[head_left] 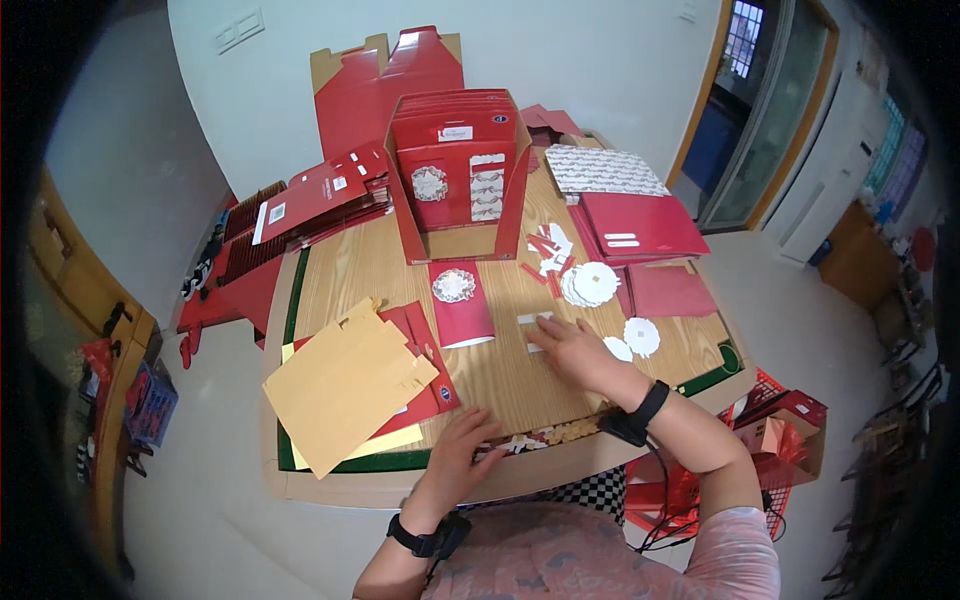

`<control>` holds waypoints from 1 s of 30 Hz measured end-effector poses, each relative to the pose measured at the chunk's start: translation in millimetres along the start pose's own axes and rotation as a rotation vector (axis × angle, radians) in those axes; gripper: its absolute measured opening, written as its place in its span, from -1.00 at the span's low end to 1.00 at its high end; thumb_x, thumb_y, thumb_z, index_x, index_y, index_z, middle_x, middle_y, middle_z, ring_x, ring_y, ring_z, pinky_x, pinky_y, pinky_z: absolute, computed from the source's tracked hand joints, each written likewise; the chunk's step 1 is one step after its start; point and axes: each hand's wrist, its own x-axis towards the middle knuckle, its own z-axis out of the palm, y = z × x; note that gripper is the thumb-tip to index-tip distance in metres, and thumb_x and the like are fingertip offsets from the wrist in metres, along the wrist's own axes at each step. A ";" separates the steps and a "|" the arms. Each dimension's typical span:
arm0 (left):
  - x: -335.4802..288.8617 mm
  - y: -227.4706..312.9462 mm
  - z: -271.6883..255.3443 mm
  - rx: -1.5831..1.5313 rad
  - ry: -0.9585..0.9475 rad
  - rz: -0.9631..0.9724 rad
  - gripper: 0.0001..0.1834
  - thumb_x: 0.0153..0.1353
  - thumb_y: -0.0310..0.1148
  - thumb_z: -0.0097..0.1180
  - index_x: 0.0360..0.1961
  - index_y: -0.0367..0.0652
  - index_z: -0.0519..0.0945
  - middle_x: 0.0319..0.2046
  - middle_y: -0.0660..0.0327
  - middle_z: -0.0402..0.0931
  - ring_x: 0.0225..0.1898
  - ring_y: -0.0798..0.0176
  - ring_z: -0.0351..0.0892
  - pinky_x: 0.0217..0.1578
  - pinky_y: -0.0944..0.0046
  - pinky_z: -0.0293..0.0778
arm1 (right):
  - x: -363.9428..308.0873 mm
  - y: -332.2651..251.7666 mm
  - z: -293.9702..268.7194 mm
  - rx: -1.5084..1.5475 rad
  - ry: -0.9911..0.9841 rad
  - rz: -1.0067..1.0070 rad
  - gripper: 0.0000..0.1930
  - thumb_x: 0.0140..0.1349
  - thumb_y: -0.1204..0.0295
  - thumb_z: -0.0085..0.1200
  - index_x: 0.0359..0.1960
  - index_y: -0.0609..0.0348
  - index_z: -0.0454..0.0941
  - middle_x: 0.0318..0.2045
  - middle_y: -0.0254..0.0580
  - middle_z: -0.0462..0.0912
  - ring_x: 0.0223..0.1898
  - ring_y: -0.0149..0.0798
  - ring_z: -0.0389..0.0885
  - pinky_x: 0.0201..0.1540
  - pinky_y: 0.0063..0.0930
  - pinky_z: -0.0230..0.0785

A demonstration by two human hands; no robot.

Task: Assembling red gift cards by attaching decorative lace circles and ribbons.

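My right hand lies palm down on the wooden table, its fingertips at the small white strips. The fingers look stretched out, with nothing seen gripped in them. Close to the table's front edge rests my left hand, fingers apart and holding nothing. A red card piece with a round white ornate sticker lies between the hands and the upright box. To the left, a tan cardboard sheet covers part of a red folder. White scalloped discs sit beside my right hand.
An open red box holding several red folders stands at the table's middle back. Red folded stacks lie at the left. Red packets, a patterned sheet and stacked scalloped discs are at the right. A red basket stands below the table's right edge.
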 end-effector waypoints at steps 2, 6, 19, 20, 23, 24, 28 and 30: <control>-0.9 2.8 -5.7 0.028 -0.036 0.016 -0.61 0.00 -0.39 0.19 -0.09 -0.23 0.50 0.04 -0.03 0.35 0.16 -0.07 0.22 0.15 0.08 0.15 | -0.6 2.2 1.4 -0.040 -0.046 0.035 -0.58 0.09 0.41 -0.04 0.05 0.09 0.36 0.11 -0.05 0.33 0.14 -0.08 0.29 0.14 0.07 0.10; -7.2 1.6 -13.3 0.093 -0.065 0.072 -0.60 0.00 -0.39 0.21 -0.08 -0.21 0.50 0.05 -0.01 0.36 0.15 -0.03 0.26 0.12 0.12 0.21 | -7.3 -10.8 -15.6 0.080 0.072 0.068 -0.62 0.06 0.47 0.01 -0.02 0.13 0.40 0.01 -0.04 0.41 0.05 -0.01 0.36 0.09 -0.12 0.20; -41.9 -3.6 -119.6 0.455 0.259 -0.301 -0.46 -0.07 -0.46 0.23 0.03 -0.12 0.44 0.12 -0.07 0.25 0.19 -0.11 0.15 0.15 0.06 0.17 | -94.9 -58.9 -8.2 0.525 0.341 0.317 -0.81 -0.05 0.70 0.04 -0.35 0.26 0.45 -0.48 -0.11 0.40 -0.42 -0.08 0.41 -0.38 -0.39 0.27; -42.8 -7.2 -120.4 0.458 0.257 -0.300 -0.46 -0.07 -0.46 0.23 0.03 -0.12 0.44 0.12 -0.07 0.25 0.19 -0.11 0.15 0.15 0.06 0.17 | -95.3 -58.5 -5.5 0.528 0.344 0.318 -0.81 -0.05 0.70 0.04 -0.35 0.26 0.45 -0.48 -0.11 0.40 -0.42 -0.08 0.41 -0.38 -0.39 0.27; -44.9 -11.4 -121.6 0.546 0.184 -0.360 -0.38 -0.10 -0.49 0.22 0.08 -0.10 0.38 0.12 -0.12 0.22 0.18 -0.16 0.15 0.14 0.04 0.18 | -94.4 -57.0 1.2 0.438 0.407 0.260 -0.80 -0.08 0.72 0.05 -0.38 0.24 0.46 -0.50 -0.11 0.39 -0.42 -0.10 0.41 -0.39 -0.40 0.27; -44.5 -10.1 -121.0 0.604 0.152 -0.338 -0.37 -0.12 -0.54 0.17 0.09 -0.12 0.37 0.09 -0.13 0.25 0.17 -0.16 0.18 0.14 0.04 0.19 | -94.8 -57.3 1.1 0.447 0.401 0.272 -0.80 -0.09 0.72 0.05 -0.39 0.23 0.47 -0.51 -0.11 0.40 -0.43 -0.10 0.41 -0.39 -0.39 0.26; -42.0 -12.9 -116.9 0.813 0.085 -0.253 -0.38 -0.13 -0.63 0.04 0.09 -0.15 0.36 0.03 -0.15 0.32 0.10 -0.17 0.26 0.11 0.04 0.25 | -95.3 -58.0 2.2 0.444 0.435 0.251 -0.80 -0.11 0.73 0.06 -0.40 0.23 0.48 -0.51 -0.10 0.41 -0.43 -0.07 0.40 -0.39 -0.37 0.26; -38.6 -9.7 -122.3 0.819 0.128 -0.214 -0.48 -0.06 -0.66 -0.03 0.03 -0.22 0.40 -0.07 -0.12 0.40 -0.01 -0.14 0.38 0.02 0.07 0.33 | -95.9 -57.6 4.4 0.448 0.446 0.256 -0.80 -0.11 0.73 0.06 -0.41 0.23 0.48 -0.51 -0.10 0.42 -0.43 -0.06 0.40 -0.39 -0.36 0.26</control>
